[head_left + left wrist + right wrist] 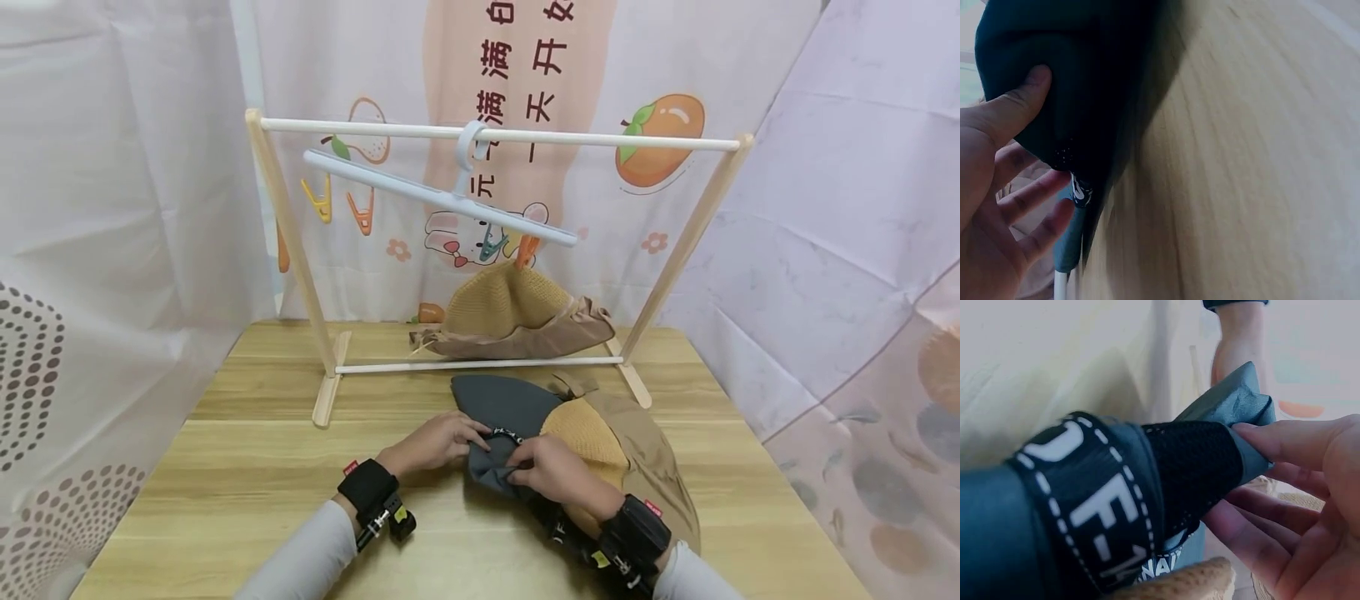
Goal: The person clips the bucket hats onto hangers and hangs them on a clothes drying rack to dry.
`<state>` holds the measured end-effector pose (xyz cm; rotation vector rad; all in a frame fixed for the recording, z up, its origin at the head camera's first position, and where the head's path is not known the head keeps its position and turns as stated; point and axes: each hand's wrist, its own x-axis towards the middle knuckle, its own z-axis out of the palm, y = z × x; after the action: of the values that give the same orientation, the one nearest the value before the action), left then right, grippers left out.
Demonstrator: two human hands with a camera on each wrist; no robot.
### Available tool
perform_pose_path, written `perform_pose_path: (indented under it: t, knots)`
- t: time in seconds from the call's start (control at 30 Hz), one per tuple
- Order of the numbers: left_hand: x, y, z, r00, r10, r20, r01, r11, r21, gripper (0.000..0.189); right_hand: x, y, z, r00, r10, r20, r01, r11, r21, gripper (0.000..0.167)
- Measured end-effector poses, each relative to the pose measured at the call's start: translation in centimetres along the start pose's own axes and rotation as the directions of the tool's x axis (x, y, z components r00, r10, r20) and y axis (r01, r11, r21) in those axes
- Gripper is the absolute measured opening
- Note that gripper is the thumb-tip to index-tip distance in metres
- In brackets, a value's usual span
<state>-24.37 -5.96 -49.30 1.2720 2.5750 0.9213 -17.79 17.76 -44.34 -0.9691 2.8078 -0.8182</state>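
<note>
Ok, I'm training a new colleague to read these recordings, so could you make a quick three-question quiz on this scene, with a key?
1. What colour is the clip gripping the hanging hat?
A) yellow
B) orange
C) purple

2. True or false: the hanger tilts where it hangs from the white top bar.

3. What do the left hand and right hand both hold?

Key:
1. B, orange.
2. True; its end above the hanging hat is lower.
3. The dark grey-blue hat.
</note>
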Motion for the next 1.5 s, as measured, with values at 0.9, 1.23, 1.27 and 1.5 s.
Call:
perform_pose_path:
  t: [0.9,1.23,1.27,1.5]
  knots:
    - [0.5,1.1,-0.7,0.99,-0.127,-0.056,0.1,0.931,-0.35,0.023,-0.5,0.3,-3.7,0.992,0.113,-0.052,-0.103,0.98,0.173,0.004]
    - [1.0,1.8,-1.3,0.982,-0.135,-0.13,0.058,0.877,-0.478,0.022,-0.3,0.0,-4.7,0.987,0.135,-0.089,-0.114,0.972,0.207,0.005]
    - [1.0,1.9,-1.3,0.981,-0.136,-0.137,0.055,0.878,-0.475,0.022,-0.3,0.0,-4.7,0.987,0.133,-0.089,-0.112,0.971,0.209,0.005]
    - [1.1,2.2,-1.6,0.976,-0.146,-0.162,0.046,0.864,-0.501,0.021,-0.2,0.0,-5.1,0.988,0.118,-0.105,-0.095,0.976,0.196,0.006]
